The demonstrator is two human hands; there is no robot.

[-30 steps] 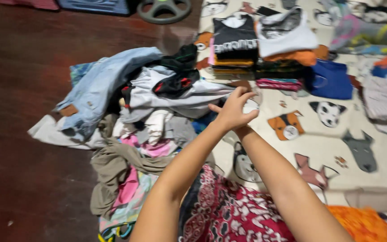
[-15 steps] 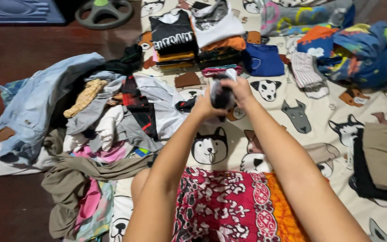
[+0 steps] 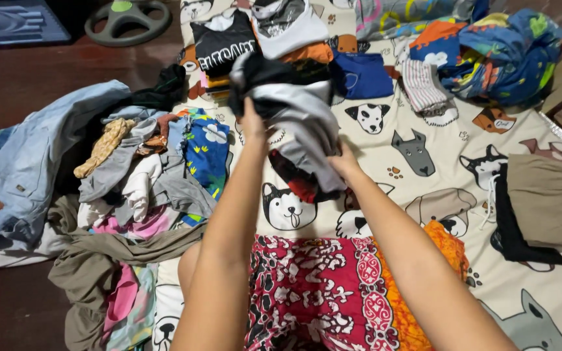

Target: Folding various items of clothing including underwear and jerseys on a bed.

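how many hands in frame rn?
2. Left hand is raised, gripping the top of the grey and black garment. Right hand holds the same garment lower down. Both are partly hidden by the cloth; no other person's hands show.

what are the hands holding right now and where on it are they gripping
Both hands hold one grey, black and red garment, lifted above the dog-print sheet. The left hand grips its upper left edge; the right hand grips lower on its right side.
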